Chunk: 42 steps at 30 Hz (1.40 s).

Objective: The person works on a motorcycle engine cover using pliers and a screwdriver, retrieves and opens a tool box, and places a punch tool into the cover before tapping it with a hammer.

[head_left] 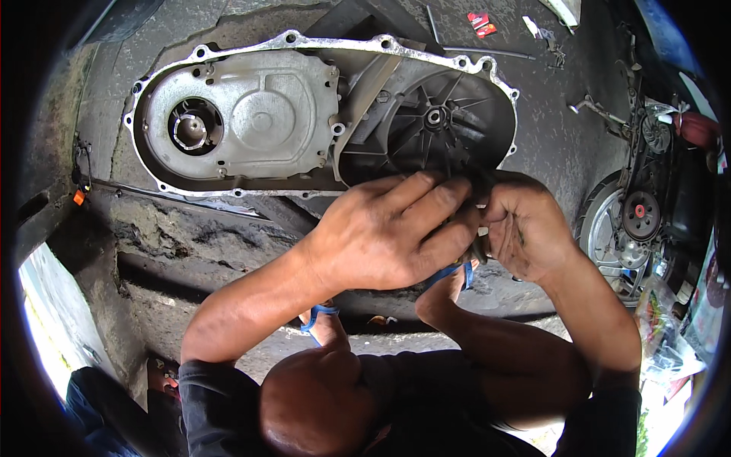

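Hands first: my left hand [392, 232] lies flat-fingered over a small dark greasy part [478, 238], fingers stretched to the right and only loosely curled, so that most of the part is hidden beneath them. My right hand [525, 228] meets it from the other side, fingers bent in around the same part; I cannot tell how firmly either hand grips it, nor what kind of part it is. Both hands hover just in front of the lower edge of a long silver-grey cast-metal engine cover [251, 114] that lies open-side up on the stained concrete floor [556, 129]. Its right half holds a dark round ribbed fan-like disc [438, 122], just above my fingertips; its left half shows a pale inner plate with a round hole [194, 126]. Below my wrists, blue sandal straps [320, 312] cross my feet. Well off to the right stands a scooter's rear wheel with silver spokes [617, 236]. Near the top edge lies a small red packet [481, 24].
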Each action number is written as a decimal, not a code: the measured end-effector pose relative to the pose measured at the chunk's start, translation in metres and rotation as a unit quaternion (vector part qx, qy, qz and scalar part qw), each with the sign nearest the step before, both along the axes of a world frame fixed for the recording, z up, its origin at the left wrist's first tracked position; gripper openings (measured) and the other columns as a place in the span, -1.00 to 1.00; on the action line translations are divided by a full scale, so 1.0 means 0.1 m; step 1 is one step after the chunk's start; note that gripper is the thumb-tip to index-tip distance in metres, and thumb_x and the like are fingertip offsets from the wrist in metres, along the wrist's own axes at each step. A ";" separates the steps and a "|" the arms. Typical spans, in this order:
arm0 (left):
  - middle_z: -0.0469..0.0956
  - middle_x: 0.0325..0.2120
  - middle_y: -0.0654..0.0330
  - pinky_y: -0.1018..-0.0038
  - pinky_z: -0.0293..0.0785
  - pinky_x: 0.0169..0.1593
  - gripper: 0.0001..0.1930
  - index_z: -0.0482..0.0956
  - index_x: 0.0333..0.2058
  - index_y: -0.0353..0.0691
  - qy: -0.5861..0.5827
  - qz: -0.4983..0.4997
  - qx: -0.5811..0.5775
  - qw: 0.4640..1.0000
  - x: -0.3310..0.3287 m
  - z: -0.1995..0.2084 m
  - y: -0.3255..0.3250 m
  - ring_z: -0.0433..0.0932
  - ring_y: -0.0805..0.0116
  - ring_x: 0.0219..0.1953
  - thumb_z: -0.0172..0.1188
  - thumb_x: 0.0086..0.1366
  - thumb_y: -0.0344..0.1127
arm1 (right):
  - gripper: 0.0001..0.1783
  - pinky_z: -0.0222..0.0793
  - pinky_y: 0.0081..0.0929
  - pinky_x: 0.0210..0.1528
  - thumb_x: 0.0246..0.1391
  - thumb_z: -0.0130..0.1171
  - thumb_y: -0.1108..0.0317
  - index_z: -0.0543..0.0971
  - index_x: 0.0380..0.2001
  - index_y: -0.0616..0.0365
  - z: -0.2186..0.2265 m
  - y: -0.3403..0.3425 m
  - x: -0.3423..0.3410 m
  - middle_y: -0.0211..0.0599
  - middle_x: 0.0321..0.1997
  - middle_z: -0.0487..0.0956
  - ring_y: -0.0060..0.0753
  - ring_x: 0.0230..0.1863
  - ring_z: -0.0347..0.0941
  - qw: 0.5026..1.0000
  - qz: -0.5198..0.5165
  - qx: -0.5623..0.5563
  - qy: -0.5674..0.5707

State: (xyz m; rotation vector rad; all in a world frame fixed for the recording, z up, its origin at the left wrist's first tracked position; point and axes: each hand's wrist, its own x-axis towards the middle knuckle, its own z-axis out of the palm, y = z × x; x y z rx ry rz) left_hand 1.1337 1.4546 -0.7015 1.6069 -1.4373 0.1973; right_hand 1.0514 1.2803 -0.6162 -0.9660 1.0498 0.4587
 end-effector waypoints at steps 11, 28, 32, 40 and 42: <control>0.57 -0.12 0.02 0.38 0.69 -0.22 -0.63 0.61 -0.20 -0.26 0.056 0.020 0.019 0.998 -0.08 0.09 0.01 0.64 0.20 -0.18 0.31 -0.06 -0.34 | -0.52 0.42 -0.23 -0.20 0.00 -0.01 0.21 0.54 -0.03 0.22 0.11 -0.23 0.07 -0.23 -0.14 0.60 -0.28 -0.17 0.53 0.996 -0.023 0.091 0.009; 0.58 -0.17 -0.04 0.39 0.69 -0.27 -0.61 0.59 -0.22 -0.30 0.085 0.013 0.020 0.996 0.05 0.19 -0.11 0.65 0.18 -0.23 0.32 -0.09 -0.33 | -0.64 0.05 -0.63 -0.63 -0.13 -0.07 0.41 0.50 -0.21 0.29 0.20 -0.22 0.19 -0.37 -0.39 0.39 -0.55 -0.41 0.26 0.983 -0.138 0.089 0.081; 0.58 -0.19 -0.06 0.39 0.68 -0.27 -0.64 0.57 -0.23 -0.32 0.094 0.018 0.027 0.995 0.04 0.22 -0.16 0.64 0.18 -0.26 0.32 -0.06 -0.34 | -0.73 0.05 -0.63 -0.62 -0.14 -0.05 0.45 0.46 -0.28 0.22 0.19 -0.25 0.19 -0.37 -0.32 0.40 -0.55 -0.41 0.25 0.982 -0.142 0.087 0.091; 0.57 -0.24 -0.05 0.41 0.55 -0.35 -0.68 0.55 -0.28 -0.33 0.046 0.004 0.044 0.998 -0.01 0.27 -0.28 0.57 0.24 -0.28 0.27 -0.07 -0.34 | -0.84 0.02 -0.62 -0.63 -0.13 -0.06 0.42 0.46 -0.40 0.10 0.20 -0.22 0.20 -0.39 -0.41 0.41 -0.54 -0.46 0.26 0.982 -0.130 0.084 0.107; 0.56 -0.26 -0.01 0.40 0.55 -0.33 -0.68 0.54 -0.29 -0.32 0.056 -0.012 0.062 0.996 0.11 0.36 -0.31 0.55 0.23 -0.28 0.25 -0.09 -0.36 | -0.88 0.01 -0.62 -0.64 -0.11 -0.09 0.40 0.45 -0.47 0.08 0.16 -0.26 0.11 -0.40 -0.50 0.38 -0.55 -0.51 0.24 0.987 -0.113 0.109 0.025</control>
